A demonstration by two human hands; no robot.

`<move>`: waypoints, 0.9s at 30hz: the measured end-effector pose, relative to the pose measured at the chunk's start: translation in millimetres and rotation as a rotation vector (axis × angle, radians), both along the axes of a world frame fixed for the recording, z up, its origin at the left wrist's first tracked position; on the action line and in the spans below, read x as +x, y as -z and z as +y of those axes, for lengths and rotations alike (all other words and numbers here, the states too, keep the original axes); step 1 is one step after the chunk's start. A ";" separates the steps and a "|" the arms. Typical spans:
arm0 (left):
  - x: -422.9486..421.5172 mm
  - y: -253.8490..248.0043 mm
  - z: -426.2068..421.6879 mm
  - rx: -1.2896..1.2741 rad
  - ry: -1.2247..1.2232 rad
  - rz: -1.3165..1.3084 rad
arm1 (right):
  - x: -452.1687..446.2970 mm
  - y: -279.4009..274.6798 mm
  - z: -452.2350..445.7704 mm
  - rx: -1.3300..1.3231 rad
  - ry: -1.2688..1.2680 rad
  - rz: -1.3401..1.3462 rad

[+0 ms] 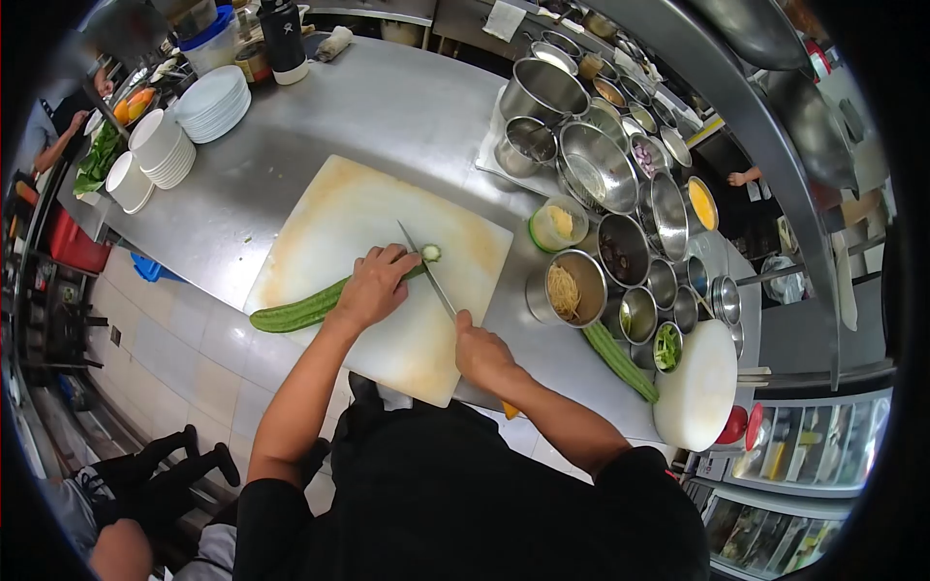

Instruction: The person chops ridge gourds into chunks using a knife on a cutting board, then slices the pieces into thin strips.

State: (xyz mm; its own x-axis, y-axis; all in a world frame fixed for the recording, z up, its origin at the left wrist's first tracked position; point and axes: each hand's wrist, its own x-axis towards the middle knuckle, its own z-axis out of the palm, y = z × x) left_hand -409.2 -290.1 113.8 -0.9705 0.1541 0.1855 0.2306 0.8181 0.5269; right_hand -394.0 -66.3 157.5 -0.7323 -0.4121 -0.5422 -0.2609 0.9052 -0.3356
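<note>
A long, ridged green gourd (300,310) lies slantwise across the white cutting board (387,208), its left end reaching the board's edge. My left hand (378,286) presses on the gourd near its right end, fingers curled over it. In my right hand (482,351) is the handle of a knife (438,287). The blade points up and to the left and crosses the gourd just beside my left fingertips. Right of the blade sits a small cut end piece (430,253) with its pale inside showing.
Metal bowls and pots (544,92) crowd the right side of the counter, near a second green gourd (620,362) and a round white block (696,385). Stacked plates (213,105) and white bowls (163,147) stand at the left. Other people are at the left edge and lower left.
</note>
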 end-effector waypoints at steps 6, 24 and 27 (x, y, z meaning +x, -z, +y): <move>12.9 -3.2 -18.2 0.126 -0.061 0.138 | -4.9 -23.8 27.4 -0.113 0.151 0.067; 0.6 -53.7 19.4 1.336 -0.576 -0.241 | 26.7 9.1 52.2 -0.461 0.141 0.619; 0.9 -53.3 30.6 1.253 -0.566 -0.210 | 30.8 6.4 56.1 -0.450 0.118 0.670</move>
